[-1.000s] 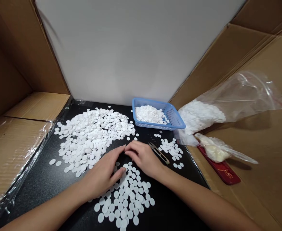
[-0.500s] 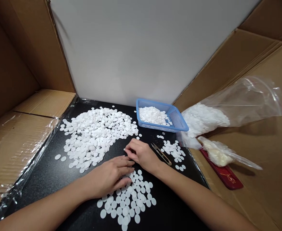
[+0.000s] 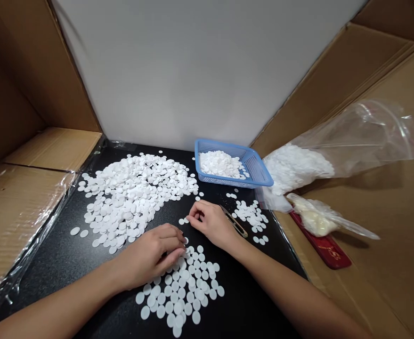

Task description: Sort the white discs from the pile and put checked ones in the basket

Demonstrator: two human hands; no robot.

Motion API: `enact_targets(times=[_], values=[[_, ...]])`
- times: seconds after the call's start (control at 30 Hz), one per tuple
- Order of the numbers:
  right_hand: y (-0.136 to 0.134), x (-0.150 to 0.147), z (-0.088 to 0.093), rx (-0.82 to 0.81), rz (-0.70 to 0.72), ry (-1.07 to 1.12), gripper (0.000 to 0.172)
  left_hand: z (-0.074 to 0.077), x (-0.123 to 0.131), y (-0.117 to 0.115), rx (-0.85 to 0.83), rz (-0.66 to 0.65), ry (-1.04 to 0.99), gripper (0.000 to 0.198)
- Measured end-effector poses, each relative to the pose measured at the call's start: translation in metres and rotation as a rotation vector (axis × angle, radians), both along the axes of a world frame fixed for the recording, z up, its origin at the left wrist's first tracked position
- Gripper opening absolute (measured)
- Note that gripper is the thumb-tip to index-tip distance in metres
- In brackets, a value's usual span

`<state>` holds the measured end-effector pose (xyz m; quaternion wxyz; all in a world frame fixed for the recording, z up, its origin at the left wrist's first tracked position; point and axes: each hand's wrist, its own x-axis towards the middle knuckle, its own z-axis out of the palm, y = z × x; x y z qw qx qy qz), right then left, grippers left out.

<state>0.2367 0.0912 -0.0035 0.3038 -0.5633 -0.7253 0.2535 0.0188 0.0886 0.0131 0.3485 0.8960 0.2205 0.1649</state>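
Note:
Small white round discs lie on a black tabletop [image 3: 97, 273]. My right hand [image 3: 212, 223] has thumb and forefinger brought together in a pinch. At their tips is a white disc [image 3: 186, 220], with another disc [image 3: 181, 221] just to its left. My left hand [image 3: 153, 252] is bent inward at the upper left edge of the near disc pile [image 3: 182, 292]. Its fingertips are by a white disc [image 3: 186, 240]; whether they grip anything is hidden. Thread snips [image 3: 235, 222] lie partly behind my right hand.
A big disc heap [image 3: 132, 188] spreads at the back left. A blue basket [image 3: 259, 183] holds more discs, and a small disc group [image 3: 251, 215] lies before it. To the right are a disc-filled clear bag [image 3: 295, 165], a smaller bag [image 3: 314, 219] and a red case [image 3: 336, 254]. Cardboard [image 3: 37, 207] flanks the table.
My left hand has drawn back left, its fingers more curled, and the hands now sit farther apart. Two discs show by my right fingertips. The whole view has shifted slightly.

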Motion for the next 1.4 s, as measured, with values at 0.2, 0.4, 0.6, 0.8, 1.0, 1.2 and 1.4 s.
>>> enact_targets(times=[0.2, 0.4, 0.6, 0.8, 1.0, 1.2, 1.4], values=[[0.002, 0.011, 0.0, -0.012, -0.015, 0.014, 0.014, -0.003, 0.001, 0.002, -0.022, 0.16, -0.015, 0.021], [-0.001, 0.016, 0.0, -0.027, 0.047, -0.003, 0.019, -0.009, 0.001, 0.003, -0.121, 0.36, -0.006, 0.013], [-0.005, 0.011, 0.003, -0.08, 0.087, 0.017, 0.018, -0.022, -0.003, 0.003, -0.193, 0.338, -0.017, 0.041], [-0.01, 0.009, 0.011, -0.195, 0.141, 0.049, 0.013, -0.018, -0.001, 0.005, -0.228, 0.376, -0.001, 0.04], [-0.01, 0.011, 0.01, -0.156, 0.091, 0.039, 0.009, -0.017, -0.002, 0.008, -0.273, 0.467, -0.074, 0.029], [-0.01, 0.003, -0.003, -0.003, 0.123, -0.025, 0.018, -0.02, -0.002, 0.008, -0.247, 0.46, -0.08, 0.028], [-0.004, 0.004, 0.008, -0.072, 0.086, 0.029, 0.009, -0.016, -0.001, 0.008, -0.242, 0.428, -0.067, 0.032]])
